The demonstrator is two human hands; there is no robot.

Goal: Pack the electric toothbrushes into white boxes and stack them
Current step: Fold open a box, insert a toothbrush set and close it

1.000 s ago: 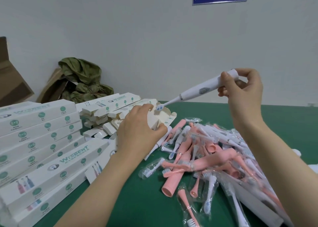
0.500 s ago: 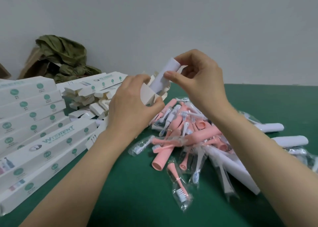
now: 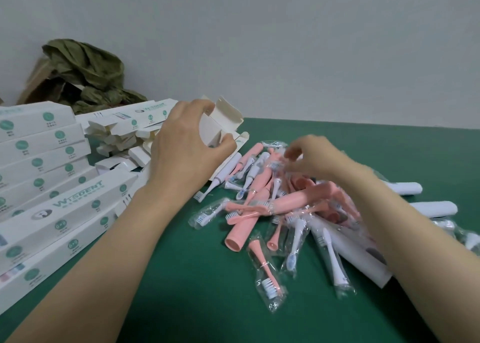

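My left hand grips a white box with its end flaps open, held above the green table. My right hand is blurred, down on a pile of pink and white toothbrushes and bagged brush heads; its fingers are curled among the plastic bags, and what they hold is unclear. The white toothbrush from before is out of sight, apparently inside the box. Closed white boxes with green dots lie stacked at the left.
Open folded white boxes are heaped behind my left hand. A crumpled olive cloth sits on a brown carton by the grey wall. White toothbrush handles lie at the right.
My right hand pushed the white toothbrush into the box, let go and dropped to the pile. My left hand kept its grip on the box. The view tilted downward.
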